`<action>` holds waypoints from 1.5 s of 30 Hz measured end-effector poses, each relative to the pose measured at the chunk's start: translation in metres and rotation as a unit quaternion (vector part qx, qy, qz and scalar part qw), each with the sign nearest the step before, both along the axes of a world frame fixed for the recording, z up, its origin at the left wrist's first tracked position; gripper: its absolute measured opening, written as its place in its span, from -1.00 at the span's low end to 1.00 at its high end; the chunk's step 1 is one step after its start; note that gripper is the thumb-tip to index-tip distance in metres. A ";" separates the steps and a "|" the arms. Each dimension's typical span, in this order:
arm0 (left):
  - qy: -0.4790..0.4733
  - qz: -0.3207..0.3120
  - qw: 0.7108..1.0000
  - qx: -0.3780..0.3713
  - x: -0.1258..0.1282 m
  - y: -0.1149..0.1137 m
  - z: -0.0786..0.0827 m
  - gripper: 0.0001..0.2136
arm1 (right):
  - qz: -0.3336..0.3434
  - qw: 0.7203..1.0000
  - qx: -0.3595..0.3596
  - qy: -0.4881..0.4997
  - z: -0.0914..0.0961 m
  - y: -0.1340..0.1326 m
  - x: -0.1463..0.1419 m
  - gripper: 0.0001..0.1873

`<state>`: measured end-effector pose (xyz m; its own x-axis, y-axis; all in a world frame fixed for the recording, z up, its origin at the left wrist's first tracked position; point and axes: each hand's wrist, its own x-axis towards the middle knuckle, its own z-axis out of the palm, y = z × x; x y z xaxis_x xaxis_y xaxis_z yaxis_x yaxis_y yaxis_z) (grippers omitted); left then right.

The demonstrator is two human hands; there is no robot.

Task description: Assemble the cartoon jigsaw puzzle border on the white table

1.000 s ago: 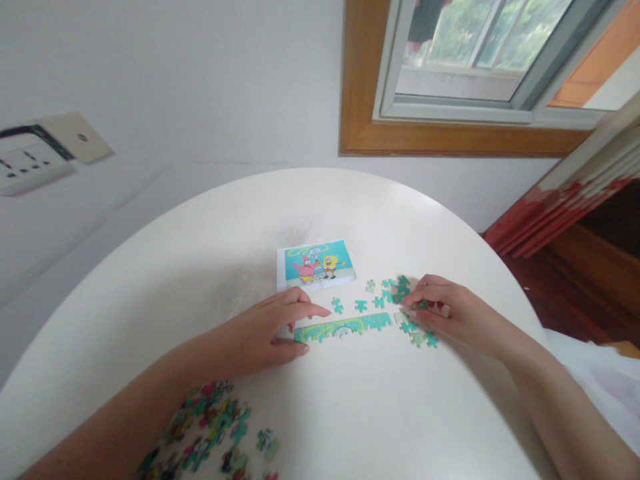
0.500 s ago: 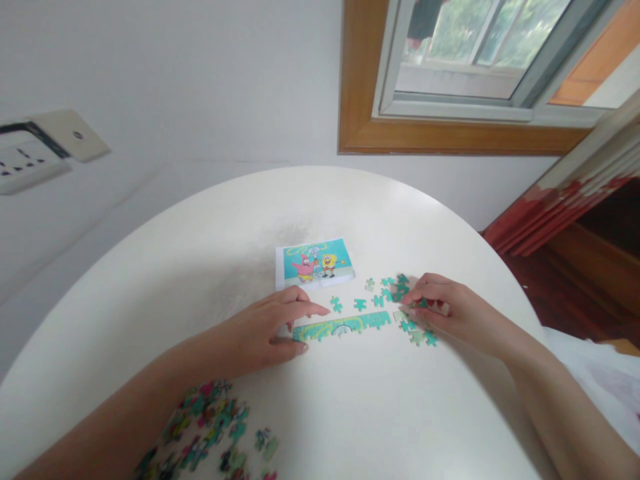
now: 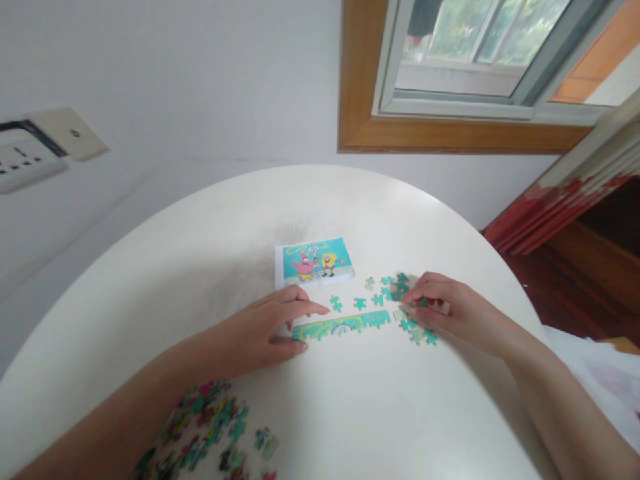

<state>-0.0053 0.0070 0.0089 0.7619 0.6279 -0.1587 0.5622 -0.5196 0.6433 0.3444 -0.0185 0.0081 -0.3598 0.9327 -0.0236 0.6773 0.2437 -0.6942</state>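
A joined strip of jigsaw puzzle (image 3: 343,326), teal with yellow swirls and part of a pale head, lies across the table. My left hand (image 3: 280,321) rests around its left end, index finger stretched along the upper side and thumb at the lower edge, spread apart. Past the strip's right end, my right hand (image 3: 440,303) is pinched down among loose teal puzzle pieces (image 3: 401,288); its fingertips mostly cover the piece there. More pieces (image 3: 417,337) lie just below that hand. Single pieces (image 3: 360,304) sit above the strip.
A cartoon reference picture (image 3: 317,261) lies beyond the strip. A pile of mixed puzzle pieces (image 3: 215,427) is at the near left, partly behind my left forearm. The round white table (image 3: 350,413) stands against a wall with a socket (image 3: 25,157) and a window (image 3: 450,60).
Both hands stay nearly where they were. The whole view has shifted very slightly, and no piece has visibly moved.
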 end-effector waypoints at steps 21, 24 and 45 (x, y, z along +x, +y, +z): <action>-0.007 -0.007 1.000 0.000 -0.001 0.001 -0.005 -0.52 | 0.000 1.000 -0.008 -0.001 0.001 -0.001 0.000 -0.81; -0.005 -0.004 1.000 -0.003 -0.001 0.000 -0.003 -0.53 | -0.001 1.000 -0.011 0.003 0.001 0.000 0.000 -0.81; -0.002 -0.005 1.000 0.003 -0.001 0.001 -0.003 -0.53 | 0.000 0.998 0.062 0.008 -0.002 0.002 0.003 -0.71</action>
<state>-0.0064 0.0077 0.0054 0.7689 0.6211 -0.1521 0.5542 -0.5287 0.6429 0.3477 -0.0163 0.0061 -0.3598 0.9278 0.0987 0.6661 0.3295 -0.6691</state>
